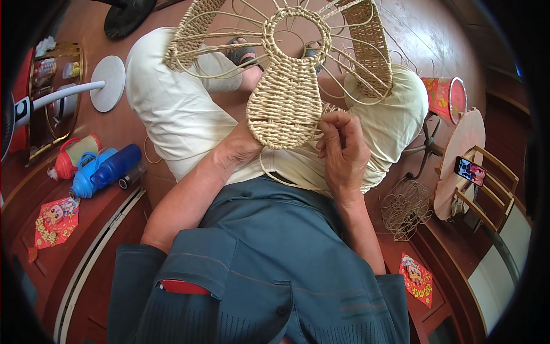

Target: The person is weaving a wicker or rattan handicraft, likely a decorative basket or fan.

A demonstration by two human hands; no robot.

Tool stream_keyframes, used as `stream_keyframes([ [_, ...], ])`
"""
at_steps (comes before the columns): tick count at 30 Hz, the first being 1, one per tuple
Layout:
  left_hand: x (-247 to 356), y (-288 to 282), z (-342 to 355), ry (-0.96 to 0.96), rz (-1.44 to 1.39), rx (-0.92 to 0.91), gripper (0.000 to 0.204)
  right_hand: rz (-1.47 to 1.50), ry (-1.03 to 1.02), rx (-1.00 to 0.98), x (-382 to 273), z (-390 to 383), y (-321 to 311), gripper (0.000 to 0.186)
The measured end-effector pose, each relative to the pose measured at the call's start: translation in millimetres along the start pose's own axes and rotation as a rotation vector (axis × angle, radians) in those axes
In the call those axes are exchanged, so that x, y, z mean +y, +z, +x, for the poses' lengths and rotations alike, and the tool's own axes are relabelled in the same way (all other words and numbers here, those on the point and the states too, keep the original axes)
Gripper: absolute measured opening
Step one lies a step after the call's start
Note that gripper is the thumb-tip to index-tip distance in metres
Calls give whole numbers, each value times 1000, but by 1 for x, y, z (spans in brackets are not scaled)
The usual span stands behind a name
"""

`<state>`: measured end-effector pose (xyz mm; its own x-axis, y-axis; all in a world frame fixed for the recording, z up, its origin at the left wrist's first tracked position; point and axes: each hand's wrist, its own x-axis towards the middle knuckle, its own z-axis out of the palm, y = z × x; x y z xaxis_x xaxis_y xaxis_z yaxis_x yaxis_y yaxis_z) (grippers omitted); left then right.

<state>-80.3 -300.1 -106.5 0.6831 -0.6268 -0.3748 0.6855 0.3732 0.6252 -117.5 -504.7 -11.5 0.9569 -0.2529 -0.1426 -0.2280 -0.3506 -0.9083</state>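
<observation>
A straw-coloured woven piece [285, 97] rests above my lap, its rounded end toward me and a braided ring at its far end. From the ring, bare curved spokes run out to two woven side panels, a left one [189, 35] and a right one [367, 49]. My left hand [245, 144] is closed on the rounded end from the left, its fingers hidden underneath. At the right edge of that end, my right hand [345, 150] pinches a thin straw strand between thumb and forefinger. A loose strand [268, 172] loops down below the weave.
To the left lie blue bottles [117, 166] and a red-trimmed container [74, 156], beside a white round disc [107, 83]. On the right are a red bucket [446, 98], a tangled wire-like bundle [405, 209], a round board [458, 155] and a phone [470, 171] on a wooden frame.
</observation>
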Motion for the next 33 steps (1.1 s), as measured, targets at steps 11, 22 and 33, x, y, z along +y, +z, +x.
stream_keyframes([
  [11,12,4,-1,-124,-248,-80,47,389,214,-71,-15,-3,-8,17],
  [22,13,7,4,-65,-254,-77,55,631,440,-149,-19,6,-12,28],
  [33,18,5,8,9,-87,18,60,-46,-59,-64,-27,1,-5,19],
])
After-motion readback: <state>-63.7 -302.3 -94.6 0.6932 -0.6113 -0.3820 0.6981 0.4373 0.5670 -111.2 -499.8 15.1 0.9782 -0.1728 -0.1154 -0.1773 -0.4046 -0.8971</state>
